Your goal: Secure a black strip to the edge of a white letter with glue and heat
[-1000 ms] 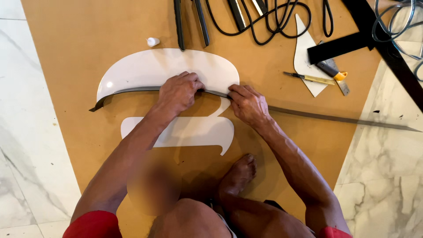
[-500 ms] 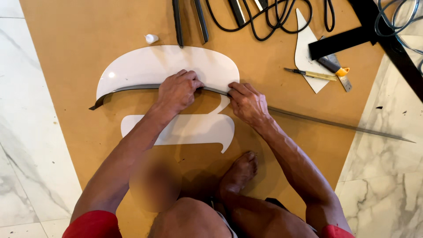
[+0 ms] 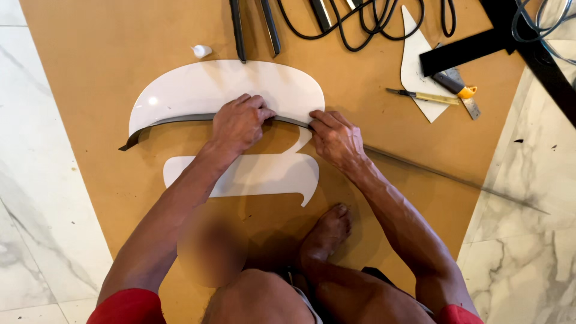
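You're sitting on a big brown board (image 3: 108,90) laid over a pale marble floor (image 3: 36,198), w/ your bare foot (image 3: 327,231) planted on the board just below the work.

Biggest piece on the board: a white cut-out shape (image 3: 222,90) w/ a broad domed top and a narrower lower part (image 3: 264,174) that ends in a pointed curl at its right. A thin dark grey strip (image 3: 174,120) follows the dome's lower edge on its edge; its left end sticks out past the shape's left corner, and to the right it runs on as a long straight tail (image 3: 444,175) across the board and out onto the marble.

Your left hand (image 3: 240,123) is on the strip approx. mid-dome, fingers curled down over it and pressing it to the white edge. Your right hand (image 3: 336,139) is just beside, at the dome's right corner, thumb and fingers closed on the strip where it leaves the shape. Hands near each other, not touching.

Upper right: black cables (image 3: 360,24) in loops, two dark bars (image 3: 255,27) lying side by side, a black frame piece (image 3: 474,48), and a white offcut (image 3: 420,72) w/ a yellow-tipped cutter (image 3: 456,87) and a slim blade tool (image 3: 420,96) on it. Smallest: a little white cap-like thing (image 3: 201,51) just above the dome.
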